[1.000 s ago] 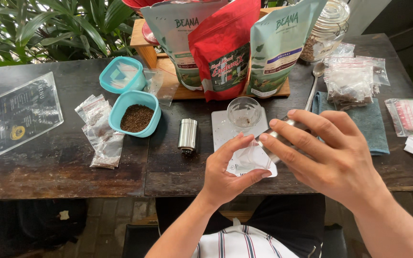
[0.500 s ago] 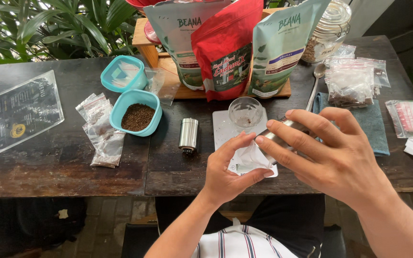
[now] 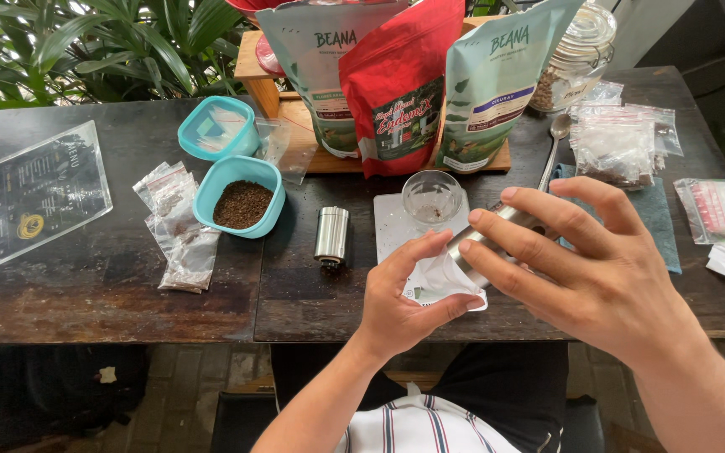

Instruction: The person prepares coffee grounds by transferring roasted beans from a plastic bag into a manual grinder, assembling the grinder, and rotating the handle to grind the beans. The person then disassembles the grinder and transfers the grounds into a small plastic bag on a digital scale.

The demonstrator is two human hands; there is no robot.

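— Fingers first: what have yours got?

— Fingers (image 3: 430,252) of my left hand (image 3: 404,294) are pinched together on a small clear plastic bag (image 3: 446,275), thumb under, the rest on top. My right hand (image 3: 597,268) has its fingers wrapped round a silver metal cylinder (image 3: 497,239), tilted, its lower end touching the bag's mouth. Both sit just over a white square pad (image 3: 392,222) near the front edge of the surface (image 3: 111,294).

— And the surface itself?

— Dark, worn wooden planks with a seam running front to back. On the pad, just behind my hands, stands a small clear glass (image 3: 432,197). Left of the pad a second short metal cylinder (image 3: 331,235) stands by itself.

— Further out?

— A teal tub (image 3: 242,197) of brown grounds, with a teal lidded tub (image 3: 216,128) behind it, and small clear bags (image 3: 176,231) lying beside them. At the far left lies a dark laminated sheet (image 3: 31,197) with a yellow ring on it.

— The packages at the back?

— Three standing pouches on a wooden tray (image 3: 295,126): a pale green pouch (image 3: 329,59) on the left, a red pouch (image 3: 400,84) in the middle with a dark label, another pale green pouch (image 3: 497,80) on the right with a purple band. To their right are a glass jar (image 3: 576,54), a spoon (image 3: 555,138), more clear bags (image 3: 618,143) with red strips, and a blue-green cloth (image 3: 660,218).

— The room?

— Green leafy plants (image 3: 69,50) stand behind the surface; there's paved floor below.
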